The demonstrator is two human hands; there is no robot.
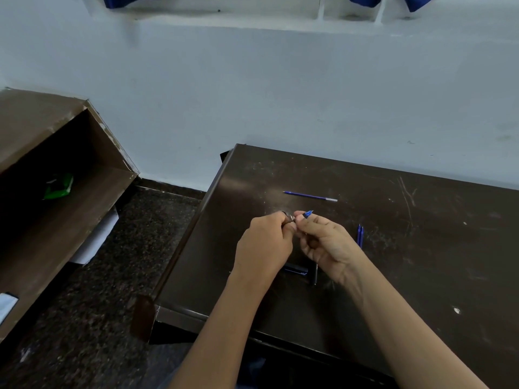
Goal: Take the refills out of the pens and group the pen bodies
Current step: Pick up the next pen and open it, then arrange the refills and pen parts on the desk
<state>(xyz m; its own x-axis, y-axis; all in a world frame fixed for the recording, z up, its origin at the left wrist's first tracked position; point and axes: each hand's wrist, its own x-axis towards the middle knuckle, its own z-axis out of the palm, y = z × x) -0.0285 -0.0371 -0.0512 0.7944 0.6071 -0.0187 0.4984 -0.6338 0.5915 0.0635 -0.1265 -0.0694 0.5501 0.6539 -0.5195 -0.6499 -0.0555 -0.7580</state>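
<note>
While the left hand (264, 242) is pinching a dark pen part at its fingertips, the right hand (323, 242) is closing on a blue-tipped piece (308, 213) — which part of the pen each holds, I cannot tell. Light, thin and slick, such pieces probably want a firm grip near the joint. One loose refill (310, 195) is lying beyond on the dark table (421, 248), two more refills (360, 237) just right, dark pen bodies (297, 269) beneath the hands.
</note>
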